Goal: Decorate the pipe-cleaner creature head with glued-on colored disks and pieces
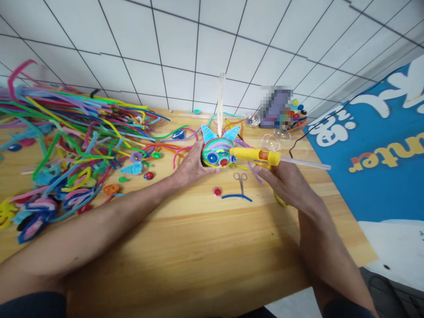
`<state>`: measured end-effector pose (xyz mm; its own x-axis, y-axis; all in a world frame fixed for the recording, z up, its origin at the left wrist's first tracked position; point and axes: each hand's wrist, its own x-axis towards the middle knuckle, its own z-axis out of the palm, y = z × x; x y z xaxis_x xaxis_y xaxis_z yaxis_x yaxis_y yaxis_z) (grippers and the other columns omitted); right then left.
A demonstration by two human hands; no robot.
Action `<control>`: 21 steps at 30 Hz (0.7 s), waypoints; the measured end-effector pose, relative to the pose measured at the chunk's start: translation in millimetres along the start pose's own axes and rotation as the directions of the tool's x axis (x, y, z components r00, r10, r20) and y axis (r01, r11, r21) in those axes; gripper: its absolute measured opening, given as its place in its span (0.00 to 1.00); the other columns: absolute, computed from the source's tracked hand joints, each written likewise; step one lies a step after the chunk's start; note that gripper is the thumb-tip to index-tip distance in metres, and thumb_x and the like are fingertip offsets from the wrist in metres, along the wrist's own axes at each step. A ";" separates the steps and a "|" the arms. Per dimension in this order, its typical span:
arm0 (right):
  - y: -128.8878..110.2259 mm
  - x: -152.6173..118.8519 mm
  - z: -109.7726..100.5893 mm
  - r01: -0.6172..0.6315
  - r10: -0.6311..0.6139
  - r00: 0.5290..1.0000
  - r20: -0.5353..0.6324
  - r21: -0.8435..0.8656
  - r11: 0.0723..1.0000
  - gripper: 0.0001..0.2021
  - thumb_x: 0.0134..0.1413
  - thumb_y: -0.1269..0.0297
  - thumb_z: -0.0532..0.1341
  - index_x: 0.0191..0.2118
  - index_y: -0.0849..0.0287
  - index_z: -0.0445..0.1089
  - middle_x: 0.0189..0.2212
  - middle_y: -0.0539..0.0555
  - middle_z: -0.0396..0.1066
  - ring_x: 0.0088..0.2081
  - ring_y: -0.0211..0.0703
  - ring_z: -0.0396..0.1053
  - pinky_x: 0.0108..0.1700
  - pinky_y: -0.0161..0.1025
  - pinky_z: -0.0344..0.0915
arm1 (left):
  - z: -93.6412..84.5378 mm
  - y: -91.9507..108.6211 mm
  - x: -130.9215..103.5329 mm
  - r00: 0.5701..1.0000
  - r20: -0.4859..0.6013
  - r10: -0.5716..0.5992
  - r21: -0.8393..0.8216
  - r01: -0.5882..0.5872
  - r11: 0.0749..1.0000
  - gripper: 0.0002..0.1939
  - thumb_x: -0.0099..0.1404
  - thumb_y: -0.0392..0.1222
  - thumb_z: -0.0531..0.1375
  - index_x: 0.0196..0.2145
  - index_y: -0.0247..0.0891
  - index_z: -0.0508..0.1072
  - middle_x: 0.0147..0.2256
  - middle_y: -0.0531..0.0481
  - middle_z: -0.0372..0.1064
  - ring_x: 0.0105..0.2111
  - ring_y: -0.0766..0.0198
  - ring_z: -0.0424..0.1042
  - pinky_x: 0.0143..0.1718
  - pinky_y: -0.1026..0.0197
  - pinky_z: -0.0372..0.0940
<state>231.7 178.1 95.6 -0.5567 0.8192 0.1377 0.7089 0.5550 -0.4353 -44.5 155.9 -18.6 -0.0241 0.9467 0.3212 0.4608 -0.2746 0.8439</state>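
Observation:
My left hand is wrapped round the left side and underside of a round, striped pipe-cleaner ornament. It has two light-blue pointed ears, blue coiled eyes and a red coil, and a pale ribbon loop rises from its top. My right hand grips a yellow hot glue gun, with a clear glue stick sticking out of its back end. The gun's nozzle points left at the ornament's right eye; whether it touches I cannot tell. Below the ornament lie small scissors, a red-and-pink coil and a blue pipe cleaner.
A large heap of coloured pipe cleaners covers the table's left side, with finished coils and shapes nearer me. Clear plastic balls stand at the back right. A black cable runs along the right, by a blue printed panel.

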 end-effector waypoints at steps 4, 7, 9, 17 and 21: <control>-1.5 0.2 0.5 -0.031 0.031 0.999 0.027 -0.013 0.999 0.19 0.68 0.47 0.56 0.35 0.57 0.70 0.29 0.56 0.71 0.31 0.48 0.66 0.34 0.42 0.60 | 0.3 -2.1 0.1 1.000 -0.005 0.021 0.016 -0.021 1.000 0.44 0.52 0.53 0.76 0.60 0.40 0.63 0.58 0.40 0.69 0.58 0.44 0.71 0.59 0.44 0.69; -1.2 0.3 1.3 -0.042 0.042 0.998 0.042 0.009 0.999 0.20 0.68 0.45 0.56 0.35 0.57 0.70 0.30 0.57 0.72 0.32 0.49 0.67 0.34 0.43 0.61 | 1.1 -1.5 -0.2 1.000 -0.017 0.021 0.016 -0.020 1.000 0.43 0.52 0.51 0.76 0.60 0.40 0.63 0.57 0.40 0.69 0.59 0.44 0.70 0.59 0.44 0.69; -0.7 0.3 1.5 -0.042 0.041 0.998 0.047 0.019 0.999 0.20 0.67 0.45 0.56 0.36 0.57 0.70 0.32 0.57 0.73 0.33 0.50 0.67 0.35 0.44 0.62 | 1.7 -0.6 -0.3 1.000 -0.023 0.013 0.012 -0.013 1.000 0.43 0.52 0.49 0.76 0.61 0.40 0.63 0.57 0.40 0.69 0.59 0.44 0.71 0.59 0.44 0.69; -2.7 -0.4 0.9 -0.056 0.055 0.998 0.043 0.023 0.998 0.19 0.67 0.46 0.56 0.33 0.56 0.67 0.27 0.54 0.68 0.31 0.47 0.64 0.33 0.42 0.58 | 1.3 1.4 -0.1 1.000 -0.017 0.006 0.015 -0.005 1.000 0.44 0.52 0.49 0.76 0.61 0.39 0.63 0.58 0.40 0.69 0.58 0.44 0.71 0.59 0.44 0.70; -3.1 -0.9 0.5 -0.056 0.056 0.998 0.022 0.007 0.998 0.20 0.67 0.46 0.57 0.29 0.55 0.64 0.24 0.53 0.65 0.29 0.46 0.63 0.32 0.41 0.56 | 0.9 0.7 0.4 1.000 -0.013 0.012 -0.002 -0.012 1.000 0.45 0.52 0.50 0.76 0.61 0.40 0.63 0.59 0.39 0.69 0.59 0.44 0.71 0.60 0.44 0.69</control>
<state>229.8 175.6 96.4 -0.5255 0.8457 0.0933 0.7361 0.5069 -0.4485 -43.4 156.2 -18.2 -0.0302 0.9412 0.3365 0.4596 -0.2859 0.8409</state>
